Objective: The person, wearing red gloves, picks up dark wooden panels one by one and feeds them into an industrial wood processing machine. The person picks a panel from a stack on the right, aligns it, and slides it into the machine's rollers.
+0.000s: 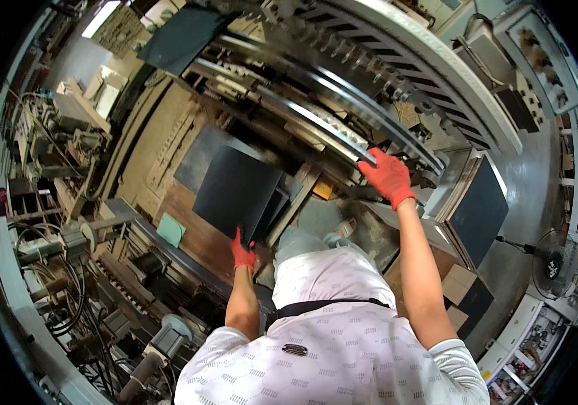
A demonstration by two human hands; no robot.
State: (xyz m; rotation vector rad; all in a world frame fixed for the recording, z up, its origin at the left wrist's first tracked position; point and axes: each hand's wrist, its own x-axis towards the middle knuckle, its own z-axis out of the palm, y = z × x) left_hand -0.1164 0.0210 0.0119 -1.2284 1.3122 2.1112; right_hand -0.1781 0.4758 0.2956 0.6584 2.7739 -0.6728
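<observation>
My left hand (pixel 242 252), in a red glove, grips the near edge of a dark square board (pixel 235 189). Its thumb lies over the top face, and the fingers below are partly hidden. That board is tilted over other dark sheets, one a greyer panel (pixel 198 158) showing beyond it. Out to the right, my right hand (pixel 389 177), also red-gloved, is closed over a shiny metal rail (pixel 329 128) near its right end. The fingertips curl out of sight behind the rail.
A stack of dark-faced panels (pixel 479 209) stands right of my right arm, with a fan (pixel 551 266) beyond. Machinery with hoses and cables (pixel 66 283) fills the left. A pale green sheet (pixel 170 230) lies on the brown surface. Another dark board (pixel 184 40) sits at the far left.
</observation>
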